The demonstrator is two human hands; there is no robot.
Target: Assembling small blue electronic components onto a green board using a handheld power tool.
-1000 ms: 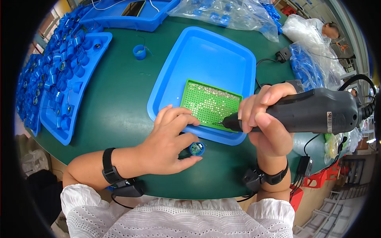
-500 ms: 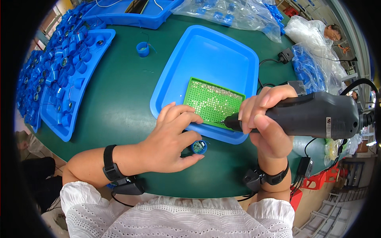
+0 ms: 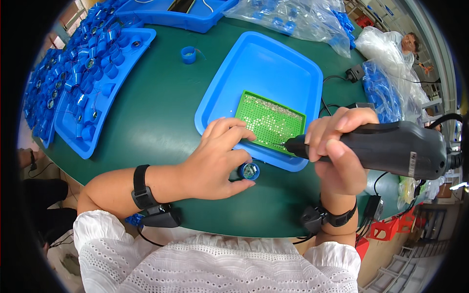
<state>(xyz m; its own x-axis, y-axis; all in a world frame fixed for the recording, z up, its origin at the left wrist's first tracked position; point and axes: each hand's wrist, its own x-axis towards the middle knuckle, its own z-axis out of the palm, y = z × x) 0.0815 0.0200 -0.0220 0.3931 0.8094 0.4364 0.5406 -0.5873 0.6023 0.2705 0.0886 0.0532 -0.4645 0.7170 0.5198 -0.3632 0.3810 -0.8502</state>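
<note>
Presently your left hand (image 3: 215, 161) curves thumb and forefinger narrowly around a small round blue plastic cup (image 3: 258, 171) containing a green circuit board (image 3: 249, 170); whether they press it, I cannot tell. Your right hand (image 3: 339, 158) grips a black corded handheld driver (image 3: 395, 146), pointed at a perforated green plastic tray (image 3: 292, 133) beyond the cup.

Blouse (image 3: 215, 266): white, eyelet-patterned in rows, gathered ruffle across front. Left sleeve (image 3: 97, 225) and right sleeve (image 3: 337, 254): short, white, puffed. Left wrist strap (image 3: 140, 180): black, buckled; black boxy module (image 3: 162, 217), thin black cable (image 3: 149, 239). Right wrist strap (image 3: 343, 218): black; dark module (image 3: 311, 219). Left hand (image 3: 212, 163), right hand (image 3: 339, 152): bare.
</note>
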